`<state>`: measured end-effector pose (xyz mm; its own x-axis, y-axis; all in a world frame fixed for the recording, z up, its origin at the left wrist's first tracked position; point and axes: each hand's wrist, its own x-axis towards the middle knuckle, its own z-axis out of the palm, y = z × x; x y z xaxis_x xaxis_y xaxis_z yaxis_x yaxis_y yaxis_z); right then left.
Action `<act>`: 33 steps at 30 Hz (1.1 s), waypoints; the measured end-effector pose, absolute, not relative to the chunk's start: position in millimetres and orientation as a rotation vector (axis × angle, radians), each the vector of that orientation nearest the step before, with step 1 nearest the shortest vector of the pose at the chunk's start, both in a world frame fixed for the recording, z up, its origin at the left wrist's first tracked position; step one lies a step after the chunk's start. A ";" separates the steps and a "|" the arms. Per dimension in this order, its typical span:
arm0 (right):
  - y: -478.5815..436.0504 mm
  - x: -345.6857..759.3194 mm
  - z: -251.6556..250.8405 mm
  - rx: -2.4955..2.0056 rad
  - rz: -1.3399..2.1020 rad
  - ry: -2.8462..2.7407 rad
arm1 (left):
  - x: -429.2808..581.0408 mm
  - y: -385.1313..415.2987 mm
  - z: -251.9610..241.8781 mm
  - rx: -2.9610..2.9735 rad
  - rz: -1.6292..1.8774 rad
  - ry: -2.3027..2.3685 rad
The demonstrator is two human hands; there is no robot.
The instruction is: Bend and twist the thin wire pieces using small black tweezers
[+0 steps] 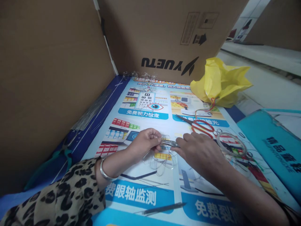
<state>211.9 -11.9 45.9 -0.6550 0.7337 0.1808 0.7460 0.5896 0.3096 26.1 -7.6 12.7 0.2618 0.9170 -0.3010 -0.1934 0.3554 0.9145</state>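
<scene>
We have the wire loops [162, 164] just below and in front of the fingers of our left hand [147, 142], above the printed sheet [156, 123]; whether they touch the sheet, we cannot tell. The loops fan out like petals, mostly toward us and a little to the right, with no single clear long axis; one thin end reaches out to the left beneath our wrist.

The pliers [171, 143] lie between our two hands, their long axis running nearly crosswise, the nose pointing left and tipped slightly away from us, right up to our left fingertips. Whether the nose grips the wire is too small to tell.

Our left thumb and forefinger are pinched together on the wire beside that nose, the other fingers curled in. The fingers of our right hand [199, 153] are closed around the pliers, whose handles are hidden in the palm.

Beyond our right hand lie the red-handled scissors [202, 125], with the pale coil [243, 147] near the wrist. Nearer us, the dark bundle of thin rods [164, 208] lies crosswise.
</scene>
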 end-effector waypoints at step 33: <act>-10.2 213.7 40.5 -1.300 -0.490 -2.770 | 25.5 -7.7 11.2 0.905 0.927 1.018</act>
<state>213.7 -10.2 40.5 -0.6473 0.7428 0.1709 0.7564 0.5982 0.2647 25.5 -7.7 11.2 0.2482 0.9264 -0.2833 -0.1953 0.3343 0.9220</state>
